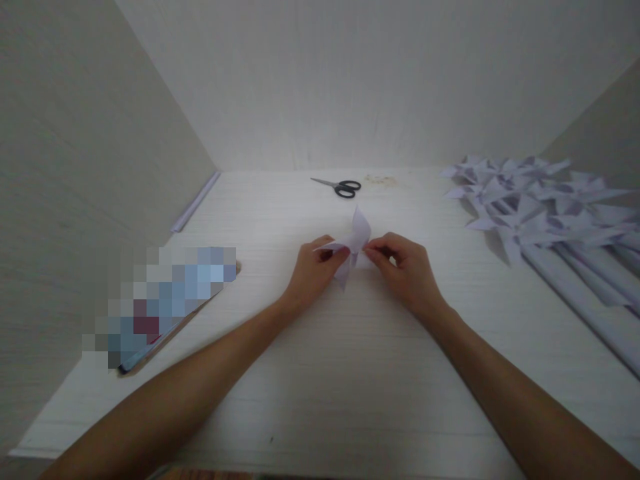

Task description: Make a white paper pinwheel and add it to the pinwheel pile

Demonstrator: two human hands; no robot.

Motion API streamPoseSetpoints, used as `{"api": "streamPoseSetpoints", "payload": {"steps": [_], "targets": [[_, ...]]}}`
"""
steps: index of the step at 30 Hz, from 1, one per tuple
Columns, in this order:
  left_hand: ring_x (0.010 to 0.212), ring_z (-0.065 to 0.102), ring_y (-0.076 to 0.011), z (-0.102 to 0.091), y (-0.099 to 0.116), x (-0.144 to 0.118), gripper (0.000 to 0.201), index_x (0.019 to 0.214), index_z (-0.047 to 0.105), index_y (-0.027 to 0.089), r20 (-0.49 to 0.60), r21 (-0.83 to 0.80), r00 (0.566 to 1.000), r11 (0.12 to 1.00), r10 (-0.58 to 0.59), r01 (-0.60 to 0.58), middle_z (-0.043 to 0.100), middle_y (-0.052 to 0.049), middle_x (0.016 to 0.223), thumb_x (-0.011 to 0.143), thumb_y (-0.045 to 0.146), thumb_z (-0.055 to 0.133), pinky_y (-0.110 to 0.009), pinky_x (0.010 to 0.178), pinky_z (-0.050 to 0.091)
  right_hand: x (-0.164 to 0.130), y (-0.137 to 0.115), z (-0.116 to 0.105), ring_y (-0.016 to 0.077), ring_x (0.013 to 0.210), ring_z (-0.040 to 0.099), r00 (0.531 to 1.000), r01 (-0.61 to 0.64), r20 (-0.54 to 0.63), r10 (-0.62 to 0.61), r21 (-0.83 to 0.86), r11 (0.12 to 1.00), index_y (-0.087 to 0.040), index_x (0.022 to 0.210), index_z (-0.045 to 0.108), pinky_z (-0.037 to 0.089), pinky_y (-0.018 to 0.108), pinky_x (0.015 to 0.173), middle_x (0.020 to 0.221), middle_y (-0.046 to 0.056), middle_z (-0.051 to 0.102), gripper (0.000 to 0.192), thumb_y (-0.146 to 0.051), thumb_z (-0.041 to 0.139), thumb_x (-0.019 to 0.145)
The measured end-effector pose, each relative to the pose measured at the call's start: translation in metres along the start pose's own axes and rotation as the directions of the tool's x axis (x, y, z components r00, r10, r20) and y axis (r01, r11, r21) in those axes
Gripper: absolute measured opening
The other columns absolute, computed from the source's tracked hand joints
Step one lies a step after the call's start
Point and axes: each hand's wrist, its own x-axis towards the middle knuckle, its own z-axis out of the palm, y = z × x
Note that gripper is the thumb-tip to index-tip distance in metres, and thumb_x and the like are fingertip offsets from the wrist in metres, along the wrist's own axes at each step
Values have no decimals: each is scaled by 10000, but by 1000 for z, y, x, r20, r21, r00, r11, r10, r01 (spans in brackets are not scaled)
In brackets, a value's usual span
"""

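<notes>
I've got both hands mid-bench w/ a small white folded paper piece (354,248) held between them, just above the bench (320,373). Left hand (314,270): grip closed, thumb & fingers pinching the piece's left flap. Right hand (400,267): grip closed too, fingertips pinching its right side near the centre. One pointed flap sticks up, another points down toward me. Black-handled scissors (341,187) lie well beyond, near the back wall. Finished paper pinwheels (525,200) on rolled paper sticks are piled at far right. A blurred flat object (165,300) sits at left.
</notes>
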Motion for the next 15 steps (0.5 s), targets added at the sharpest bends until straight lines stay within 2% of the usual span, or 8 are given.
{"api": "streamPoseSetpoints", "payload": {"steps": [9,15], "targets": [[607,441,-92,-3,5,-1,177,667,531,136,155,-105,988,995,22,-5,462,18,631,729,294,479,-229,574,331,3,11,3,126,570,526,987,-158,3,159,121,980,-146,683,594,408,256,537,637,30,605,91,-217,538,700],[643,425,-98,-5,6,0,131,662,507,139,231,-112,970,993,71,-46,427,12,662,729,244,468,-230,600,325,4,16,1,114,539,505,984,-179,25,178,200,963,-148,663,588,392,247,515,603,15,584,91,-218,538,695]]}}
